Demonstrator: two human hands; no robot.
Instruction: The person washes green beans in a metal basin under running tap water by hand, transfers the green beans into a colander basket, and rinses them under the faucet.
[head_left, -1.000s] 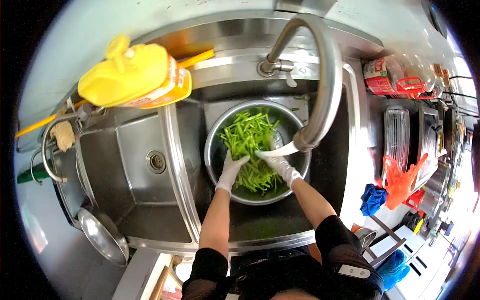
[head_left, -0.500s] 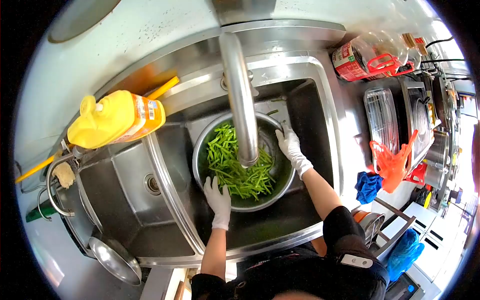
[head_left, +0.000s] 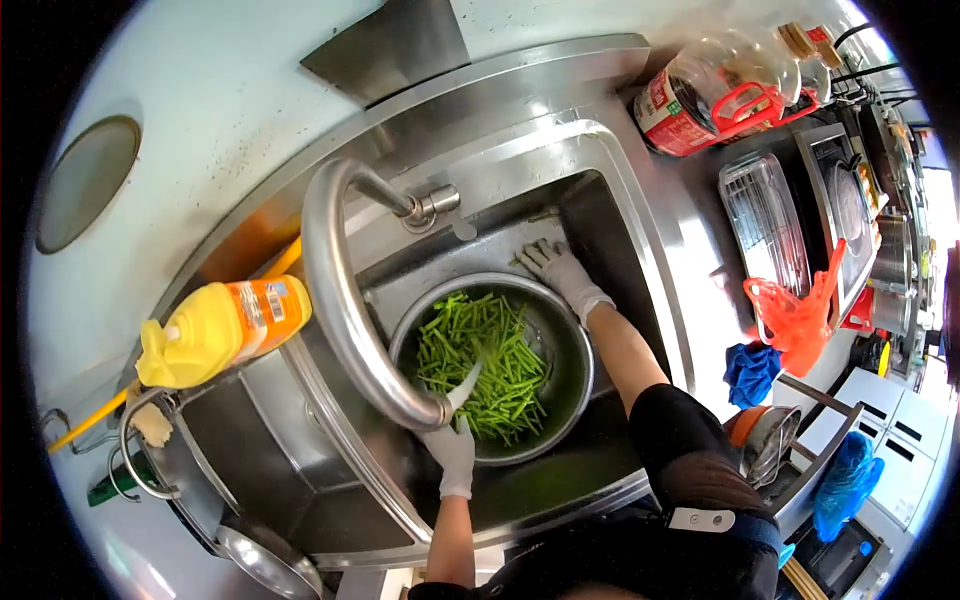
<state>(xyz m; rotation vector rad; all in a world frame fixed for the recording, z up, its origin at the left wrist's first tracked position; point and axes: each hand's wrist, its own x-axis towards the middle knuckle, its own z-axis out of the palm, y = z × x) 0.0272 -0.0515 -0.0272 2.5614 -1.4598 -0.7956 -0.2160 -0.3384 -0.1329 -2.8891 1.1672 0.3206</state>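
1. My gloved left hand [head_left: 450, 458] is at the near-left rim of the metal bowl [head_left: 572, 370], partly behind the tap [head_left: 340, 290]; I can't tell whether it grips.
2. My gloved right hand [head_left: 562, 278] lies past the far rim, fingers loosely spread over the sink floor [head_left: 480, 250].
3. Cut green stems [head_left: 500, 392] fill the bowl between my hands.

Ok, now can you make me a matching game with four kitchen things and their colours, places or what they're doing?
1. Big tap
2. Chopped vegetables
3. Right hand
4. Bottle left of the tap

A. White-gloved, outside the bowl
B. Mostly yellow
C. Pouring water
D. Green, inside the bowl

Pairs: 1-C, 2-D, 3-A, 4-B
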